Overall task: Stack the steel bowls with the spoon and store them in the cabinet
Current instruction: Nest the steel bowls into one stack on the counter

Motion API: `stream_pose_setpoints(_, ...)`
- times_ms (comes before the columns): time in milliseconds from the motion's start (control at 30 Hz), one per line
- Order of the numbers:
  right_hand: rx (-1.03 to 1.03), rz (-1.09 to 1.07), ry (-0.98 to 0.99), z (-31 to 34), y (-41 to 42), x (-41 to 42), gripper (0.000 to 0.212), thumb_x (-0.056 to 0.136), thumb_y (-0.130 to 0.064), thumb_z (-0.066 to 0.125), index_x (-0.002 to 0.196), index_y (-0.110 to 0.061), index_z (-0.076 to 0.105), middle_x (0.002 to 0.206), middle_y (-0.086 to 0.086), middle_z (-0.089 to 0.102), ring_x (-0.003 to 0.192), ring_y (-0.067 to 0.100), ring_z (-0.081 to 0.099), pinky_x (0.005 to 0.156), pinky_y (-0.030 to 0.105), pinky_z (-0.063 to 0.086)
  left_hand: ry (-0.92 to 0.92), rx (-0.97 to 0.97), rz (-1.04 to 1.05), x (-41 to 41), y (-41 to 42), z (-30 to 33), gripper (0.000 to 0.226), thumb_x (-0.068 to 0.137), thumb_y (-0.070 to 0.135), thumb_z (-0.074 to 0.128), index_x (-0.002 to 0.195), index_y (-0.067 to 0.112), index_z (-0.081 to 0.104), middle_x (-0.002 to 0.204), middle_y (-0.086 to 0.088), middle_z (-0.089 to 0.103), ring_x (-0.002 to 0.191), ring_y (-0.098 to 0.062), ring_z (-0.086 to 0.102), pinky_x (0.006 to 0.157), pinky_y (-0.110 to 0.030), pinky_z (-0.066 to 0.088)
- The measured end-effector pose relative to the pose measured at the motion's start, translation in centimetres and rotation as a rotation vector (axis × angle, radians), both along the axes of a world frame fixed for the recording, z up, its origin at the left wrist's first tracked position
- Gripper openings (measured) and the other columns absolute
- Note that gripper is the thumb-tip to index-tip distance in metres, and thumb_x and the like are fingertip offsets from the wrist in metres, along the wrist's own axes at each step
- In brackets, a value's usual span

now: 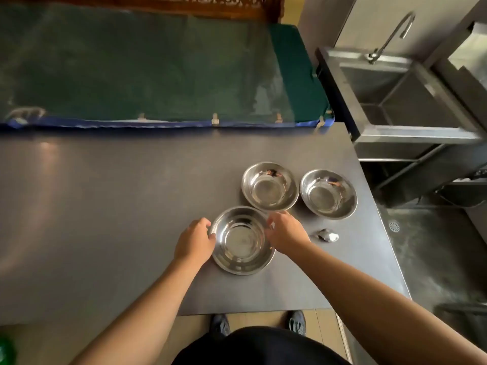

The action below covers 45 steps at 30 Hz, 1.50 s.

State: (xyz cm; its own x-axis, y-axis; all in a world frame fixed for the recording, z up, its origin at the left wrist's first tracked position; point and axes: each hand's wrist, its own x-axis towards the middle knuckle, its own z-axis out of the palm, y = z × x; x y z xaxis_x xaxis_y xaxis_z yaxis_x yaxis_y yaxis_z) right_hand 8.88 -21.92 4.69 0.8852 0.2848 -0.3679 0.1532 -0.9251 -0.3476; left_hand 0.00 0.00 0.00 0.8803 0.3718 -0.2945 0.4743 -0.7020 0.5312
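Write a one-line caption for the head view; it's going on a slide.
Both hands, left hand and right hand, grip the nearest steel bowl on the table.

Three shiny steel bowls sat upright and empty on my table: the near bowl [241, 242] alone in front, the middle bowl [270, 186] just behind it, the right bowl [328, 194] beside that. The spoon [327, 235] (blurred) lay below it.

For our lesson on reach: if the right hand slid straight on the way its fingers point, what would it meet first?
The right hand points up-left across the near bowl; beyond that rim, the far left bowl probably comes first, though depth is unclear.
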Motion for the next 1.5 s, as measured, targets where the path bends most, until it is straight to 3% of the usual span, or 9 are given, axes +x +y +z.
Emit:
stream_pose_setpoints(300,0.052,-0.186,0.057,-2.1,0.3,-1.3,0.022,0.099,-0.021,0.053,0.117,-0.011,0.059,0.113,0.014,0.062,0.099,0.035,0.061,0.082,0.035,0.048,0.013,-0.144,0.118,-0.6,0.4,-1.2,0.012,0.088,0.019,0.064,0.1,0.016,0.067,0.095,-0.002,0.073,0.082,-0.027,0.065,0.069,-0.03,0.045)
stream_pose_setpoints(433,0.053,-0.271,0.152,-2.3,0.1,-1.1,0.041,0.091,-0.008,0.052,0.132,-0.011,0.05,0.113,0.014,0.068,0.1,0.035,0.064,0.081,0.04,0.055,0.045,-0.263,0.151,-0.6,0.5,-1.5,0.015,0.088,0.015,0.064,0.102,0.02,0.064,0.092,0.002,0.07,0.073,-0.031,0.07,0.075,-0.043,0.058)
stream_pose_setpoints(533,0.056,-0.293,0.209,-2.7,-0.1,-1.0,0.042,0.089,-0.006,0.053,0.13,-0.009,0.053,0.112,0.014,0.068,0.098,0.034,0.065,0.081,0.042,0.057,0.046,-0.316,0.2,-1.0,0.4,-1.8,0.015,0.088,0.012,0.063,0.1,0.022,0.063,0.087,0.006,0.067,0.066,-0.026,0.072,0.07,-0.044,0.061)
stream_pose_setpoints(833,0.186,-0.131,0.246,-2.5,-0.2,0.1,0.04,0.087,-0.014,0.062,0.126,-0.016,0.058,0.107,0.006,0.072,0.095,0.026,0.068,0.08,0.037,0.057,0.021,-0.335,0.46,-3.3,-0.1,0.3,0.021,0.089,0.007,0.062,0.106,0.019,0.065,0.09,0.007,0.063,0.063,-0.024,0.071,0.056,-0.033,0.061)
stream_pose_setpoints(967,0.256,-0.015,0.242,-1.0,-1.3,1.7,0.038,0.084,-0.011,0.06,0.122,-0.018,0.061,0.107,0.003,0.073,0.097,0.025,0.067,0.081,0.034,0.056,-0.069,-0.318,0.591,-3.7,-2.3,2.6,0.02,0.088,0.009,0.064,0.107,0.017,0.066,0.095,0.0,0.067,0.071,-0.026,0.071,0.06,-0.036,0.062)
stream_pose_setpoints(1067,0.287,0.043,0.224,0.1,-1.9,3.0,0.03,0.082,-0.009,0.059,0.109,-0.022,0.062,0.094,-0.003,0.07,0.086,0.022,0.066,0.065,0.029,0.054,-0.106,-0.314,0.636,-3.4,-3.7,3.9,0.025,0.088,0.011,0.065,0.113,0.013,0.067,0.101,-0.004,0.068,0.077,-0.027,0.071,0.061,-0.034,0.06)
stream_pose_setpoints(1167,0.306,0.075,0.227,1.1,-3.8,5.1,0.039,0.083,-0.01,0.061,0.121,-0.02,0.061,0.101,-0.002,0.071,0.078,0.016,0.065,0.053,0.021,0.045,-0.165,-0.317,0.675,-2.0,-5.9,5.3,0.029,0.088,0.012,0.067,0.117,0.011,0.067,0.103,-0.004,0.068,0.078,-0.024,0.07,0.057,-0.029,0.058)
stream_pose_setpoints(1433,0.332,0.051,0.166,2.4,-7.4,10.3,0.05,0.083,-0.014,0.066,0.132,-0.017,0.058,0.106,0.002,0.072,0.089,0.021,0.066,0.072,0.025,0.046,-0.214,-0.32,0.607,4.1,-8.4,6.8,0.03,0.087,0.014,0.067,0.117,0.017,0.067,0.1,0.003,0.067,0.071,-0.014,0.067,0.048,-0.02,0.052)
stream_pose_setpoints(1500,0.336,0.021,0.155,2.3,-7.8,11.4,0.053,0.083,-0.014,0.066,0.135,-0.016,0.056,0.109,0.004,0.072,0.093,0.022,0.067,0.076,0.027,0.048,-0.203,-0.307,0.547,5.9,-8.3,6.8,0.028,0.086,0.016,0.066,0.113,0.022,0.067,0.099,0.005,0.069,0.068,-0.015,0.068,0.055,-0.025,0.057)
